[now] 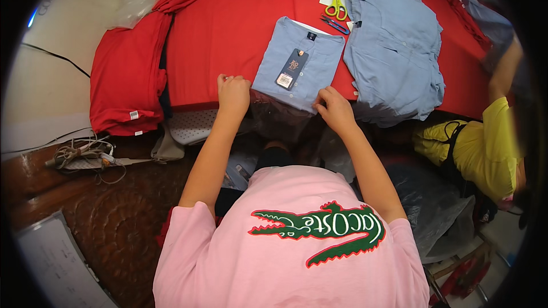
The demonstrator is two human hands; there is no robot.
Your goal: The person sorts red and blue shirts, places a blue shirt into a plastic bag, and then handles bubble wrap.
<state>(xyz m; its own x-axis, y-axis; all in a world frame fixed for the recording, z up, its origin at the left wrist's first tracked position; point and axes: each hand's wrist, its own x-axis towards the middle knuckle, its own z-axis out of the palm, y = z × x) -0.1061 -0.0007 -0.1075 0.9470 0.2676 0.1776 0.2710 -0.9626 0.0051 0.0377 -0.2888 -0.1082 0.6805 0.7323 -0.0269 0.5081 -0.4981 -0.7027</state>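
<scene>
A folded light-blue shirt (317, 60) lies on the red-covered table at its near edge, collar away from me, with a dark hang tag (293, 68) on its front. My left hand (234, 96) is closed beside the shirt's left edge, a little apart from it; what its curled fingers hold, if anything, cannot be made out. At the lower right corner of the shirt, my right hand (335, 108) has its thumb and fingers closed on the edge. Clear plastic (277, 117) hangs below the shirt's near edge between my hands.
Right of the shirt lies a pile of light-blue shirts (394, 51). Yellow-handled scissors (335, 8) and blue thread snips (335, 24) rest behind. Red garments (127, 74) drape over the table's left end. A person in yellow (496, 137) is at the right. Bundled cables (85, 151) lie left.
</scene>
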